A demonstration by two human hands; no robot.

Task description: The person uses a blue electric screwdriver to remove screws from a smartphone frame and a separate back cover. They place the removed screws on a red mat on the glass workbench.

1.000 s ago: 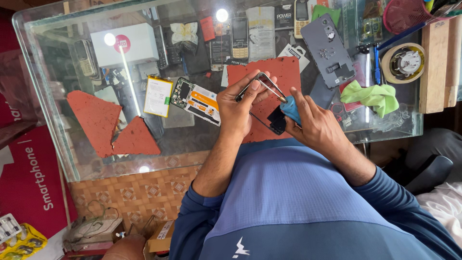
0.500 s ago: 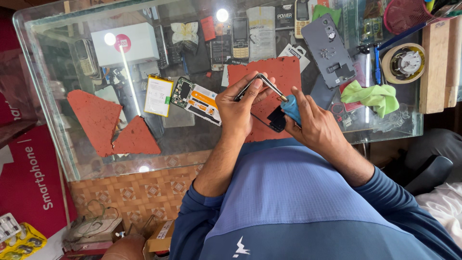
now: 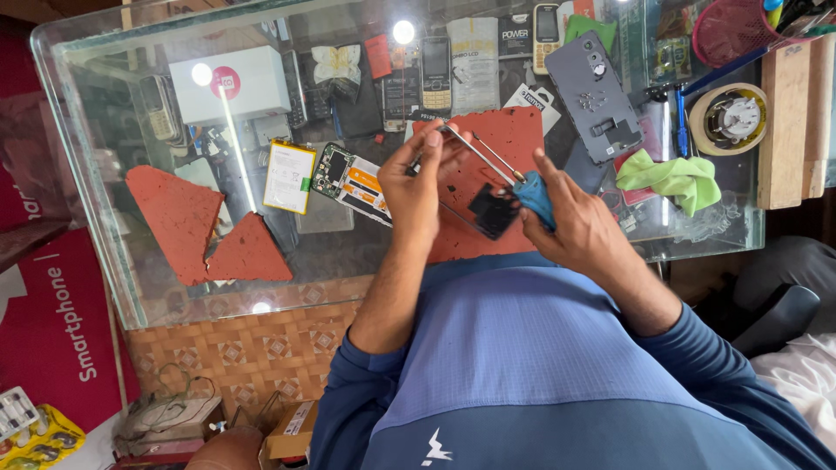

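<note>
Both hands sit marginally higher over the red mat (image 3: 509, 139) than half a second earlier; the grip is unchanged. A thin dark phone frame (image 3: 488, 213) is held above the mat, near the table's (image 3: 96, 209) front edge. Left hand (image 3: 418, 178) fingers (image 3: 433, 144) are closed on the frame's upper end, thumb and forefinger pinched together. Right hand (image 3: 579, 231) fingers are wrapped shut around the blue handle of a screwdriver (image 3: 509, 174), whose metal shaft runs up-left to the left fingertips. The frame's dark lower corner lies just beside the right thumb.

Containers: a pink mesh basket (image 3: 727, 30) at the far right corner holds pens or tools, not identifiable. Just left of the hands lies an opened phone body (image 3: 348, 183), beside a yellow-edged battery (image 3: 289, 176). A green cloth (image 3: 675, 178) and a grey back cover (image 3: 594, 96) lie to the right.
</note>
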